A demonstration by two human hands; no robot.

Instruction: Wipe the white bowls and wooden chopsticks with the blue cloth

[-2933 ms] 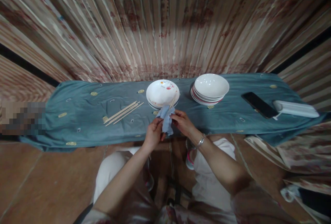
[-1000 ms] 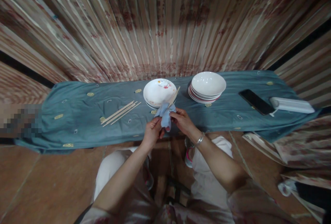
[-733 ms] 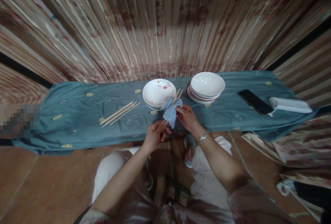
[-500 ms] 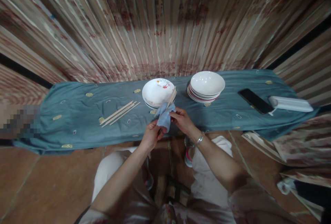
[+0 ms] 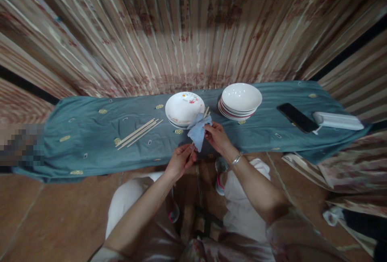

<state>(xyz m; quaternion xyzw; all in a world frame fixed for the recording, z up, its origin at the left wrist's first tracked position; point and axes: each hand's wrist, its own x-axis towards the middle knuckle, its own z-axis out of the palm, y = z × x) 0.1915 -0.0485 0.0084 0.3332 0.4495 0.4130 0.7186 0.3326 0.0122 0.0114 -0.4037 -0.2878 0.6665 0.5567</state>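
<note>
My left hand point(image 5: 181, 160) is closed round the near ends of a pair of chopsticks point(image 5: 207, 111). Their far tips stick out past a light blue cloth point(image 5: 198, 131) that wraps their middle. My right hand point(image 5: 217, 136), a silver bracelet at its wrist, pinches this cloth round the chopsticks. Just beyond the cloth stands a stack of white plates point(image 5: 181, 109), the top one with a flower pattern. Several more chopsticks point(image 5: 139, 133) lie side by side on the table to the left.
A stack of white bowls point(image 5: 242, 97) stands right of the plates. Farther right lie a black phone point(image 5: 298, 117) and a white device point(image 5: 338, 120) on the green tablecloth point(image 5: 266, 133). A striped curtain point(image 5: 181, 32) hangs behind the table. A blurred patch covers the far left edge.
The blue cloth and my right hand have slid along the chopsticks, away from me and slightly right. My left hand has drawn a little lower, apart from the cloth.
</note>
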